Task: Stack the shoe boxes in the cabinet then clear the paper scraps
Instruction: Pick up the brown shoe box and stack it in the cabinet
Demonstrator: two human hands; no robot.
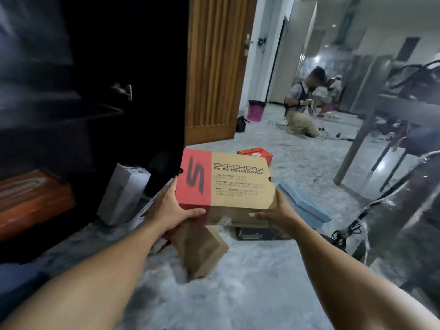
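Left hand (177, 208), right hand (277, 210) grip Skechers box (238, 184) corners; I risk clipping cabinet door (154, 67) just left of hands.

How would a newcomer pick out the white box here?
Find the tall dark cabinet on the left. At its lower right corner, on the floor, the white box sits tilted. It is the only plain white one, between the orange box inside and the red-and-tan box.

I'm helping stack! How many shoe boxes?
7: Skechers box in left hand and right hand; orange box in cabinet; white box leaning beside it; brown box, dark box, blue box, red box on floor. More may hide.
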